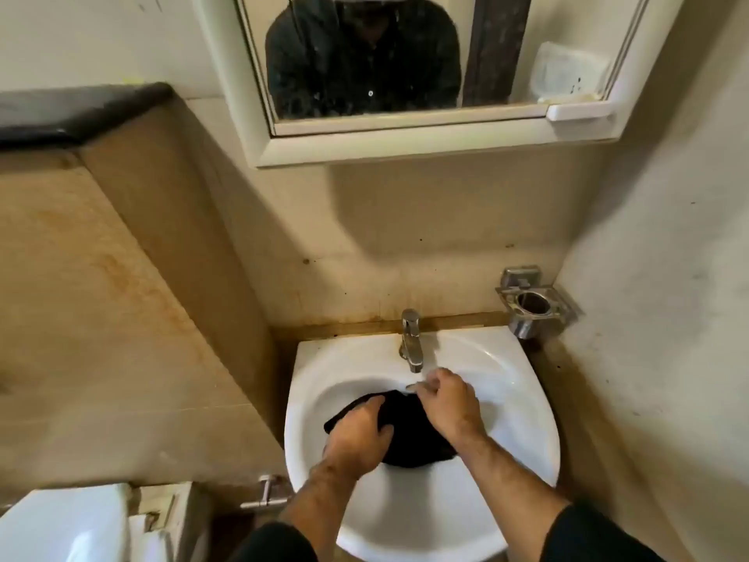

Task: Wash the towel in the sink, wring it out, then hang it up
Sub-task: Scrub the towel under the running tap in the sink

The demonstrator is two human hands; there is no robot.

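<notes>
Towel (409, 436), black, bunched in the bowl of the white sink (523, 395), gripped at its near-left part by the left hand (358, 434) and pinched at its far edge by the right hand (448, 403), just under the tap (411, 340). Beyond the sink's far-right corner, a metal holder (527, 304) on the wall; above, a mirror (405, 54); off the near-left edge, a toilet tank (65, 525).

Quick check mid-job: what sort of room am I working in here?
Most likely a small home bathroom: a white sink with a chrome tap, a mirror cabinet on the wall above it, and what looks like a toilet cistern at lower left.
</notes>
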